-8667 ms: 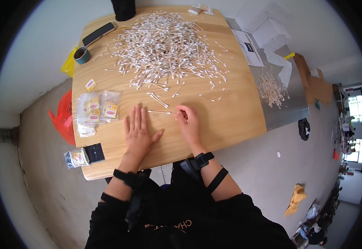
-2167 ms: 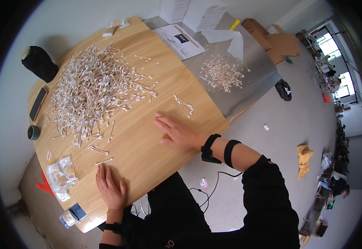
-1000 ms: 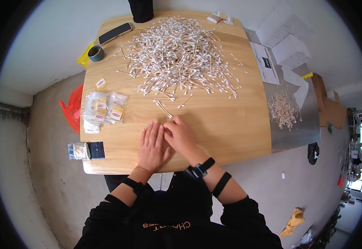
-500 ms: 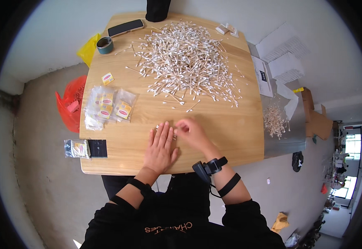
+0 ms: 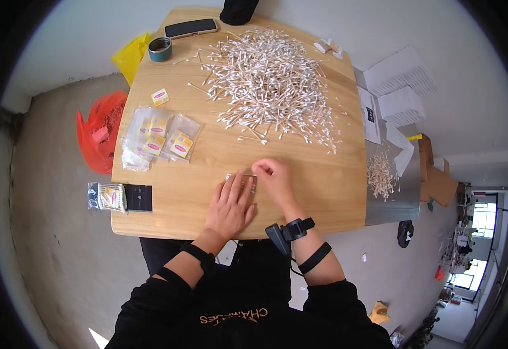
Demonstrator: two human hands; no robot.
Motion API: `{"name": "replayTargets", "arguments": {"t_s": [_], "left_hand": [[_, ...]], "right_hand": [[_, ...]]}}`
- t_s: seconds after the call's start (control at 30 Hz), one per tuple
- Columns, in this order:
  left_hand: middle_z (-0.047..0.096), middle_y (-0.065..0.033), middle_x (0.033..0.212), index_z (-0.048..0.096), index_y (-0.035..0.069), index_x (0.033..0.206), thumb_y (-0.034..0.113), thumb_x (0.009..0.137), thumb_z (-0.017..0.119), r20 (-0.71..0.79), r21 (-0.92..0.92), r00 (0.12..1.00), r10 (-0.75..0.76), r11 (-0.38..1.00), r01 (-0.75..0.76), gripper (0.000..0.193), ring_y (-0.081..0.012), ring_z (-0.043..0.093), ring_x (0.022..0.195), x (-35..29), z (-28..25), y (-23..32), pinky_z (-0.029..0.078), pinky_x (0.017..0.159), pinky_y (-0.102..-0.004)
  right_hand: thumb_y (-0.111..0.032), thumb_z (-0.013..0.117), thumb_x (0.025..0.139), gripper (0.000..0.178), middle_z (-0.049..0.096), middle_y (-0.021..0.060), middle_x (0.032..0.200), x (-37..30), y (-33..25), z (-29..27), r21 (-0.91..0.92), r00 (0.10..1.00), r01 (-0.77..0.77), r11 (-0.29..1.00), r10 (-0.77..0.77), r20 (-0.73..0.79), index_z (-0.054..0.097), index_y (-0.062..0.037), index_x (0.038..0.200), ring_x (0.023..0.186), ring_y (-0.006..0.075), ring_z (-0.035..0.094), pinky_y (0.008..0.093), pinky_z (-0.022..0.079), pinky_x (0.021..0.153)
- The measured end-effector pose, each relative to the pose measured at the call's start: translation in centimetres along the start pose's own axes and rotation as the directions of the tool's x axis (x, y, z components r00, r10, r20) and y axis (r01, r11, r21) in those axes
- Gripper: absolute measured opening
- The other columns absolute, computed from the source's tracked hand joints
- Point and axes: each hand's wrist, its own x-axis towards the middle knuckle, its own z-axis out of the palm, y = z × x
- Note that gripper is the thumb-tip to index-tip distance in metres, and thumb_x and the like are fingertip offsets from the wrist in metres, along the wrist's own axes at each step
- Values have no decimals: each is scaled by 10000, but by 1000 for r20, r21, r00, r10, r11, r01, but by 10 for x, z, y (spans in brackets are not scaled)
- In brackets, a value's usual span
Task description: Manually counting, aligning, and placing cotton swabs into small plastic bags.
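My left hand (image 5: 230,202) lies palm down near the front of the wooden table, its fingers stretched out over a small row of cotton swabs (image 5: 252,186). White tips show beyond and beside the fingers; the rest is hidden beneath them. Just to the right, my right hand (image 5: 276,181) is closed, thumb and forefinger pinched at the far right corner of that row. Whatever the pinch holds is too small to make out. Farther back spreads a large heap of loose cotton swabs (image 5: 277,87), with a few stray ones along its near edge.
Clear plastic bags with yellow cards (image 5: 181,144) lie at the left, near a loose yellow card (image 5: 160,97). A filled bag of swabs (image 5: 111,196) rests on a black block (image 5: 139,198) at the left edge. A cup (image 5: 160,50) and phone (image 5: 191,28) stand behind.
The whole view has shifted slightly. My left fingers have drawn a little toward me, and more swab tips show beside them. My right hand keeps its pinch beside the row.
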Motion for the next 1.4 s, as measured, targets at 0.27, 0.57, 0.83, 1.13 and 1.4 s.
{"name": "replayTargets", "arguments": {"t_s": [0.27, 0.57, 0.83, 1.13, 1.4], "left_hand": [[302, -180, 1508, 402, 31, 1413, 374, 863, 553, -53, 56, 995, 86, 995, -83, 665, -329, 251, 1413, 6, 2, -2, 145, 1171, -497], [335, -201, 1456, 316, -3, 1437, 328, 819, 628, -118, -76, 992, 39, 996, -48, 768, -361, 290, 1371, 3, 1, -2, 177, 1163, -504], [209, -185, 1558, 344, 29, 1449, 393, 872, 545, -38, 45, 998, 55, 998, -54, 712, -317, 169, 1455, 6, 2, -1, 123, 1175, -497], [210, -140, 1569, 340, 67, 1465, 472, 906, 470, 43, 146, 999, -17, 989, 11, 702, -263, 159, 1464, 7, 4, 3, 95, 1182, -482], [224, -196, 1548, 387, 56, 1434, 461, 891, 501, 1, 60, 1000, -1, 998, 1, 687, -312, 186, 1448, 5, 4, 1, 112, 1180, -488]], "right_hand": [[-157, 690, 843, 152, 647, 77, 832, 26, 3, -5, 18, 990, 93, 995, -91, -112, 706, -48, 947, 742, 165, 611, 298, 489, 676], [-130, 706, 796, 129, 638, 79, 895, 1, 11, -27, -206, 1000, -22, 978, 24, 8, 694, -68, 908, 781, 177, 642, 295, 520, 713], [-114, 685, 795, 128, 634, 74, 871, 5, 4, -9, -45, 976, 67, 997, -57, 208, 691, -77, 917, 727, 182, 628, 307, 516, 667], [-151, 708, 778, 159, 574, 50, 821, 45, 1, -2, -228, 991, 4, 974, -35, -130, 705, -130, 935, 727, 175, 615, 325, 515, 685], [-156, 695, 823, 149, 652, 49, 799, -3, 20, -8, 74, 999, 11, 997, -13, 36, 703, -67, 942, 715, 140, 608, 281, 494, 676]]}}
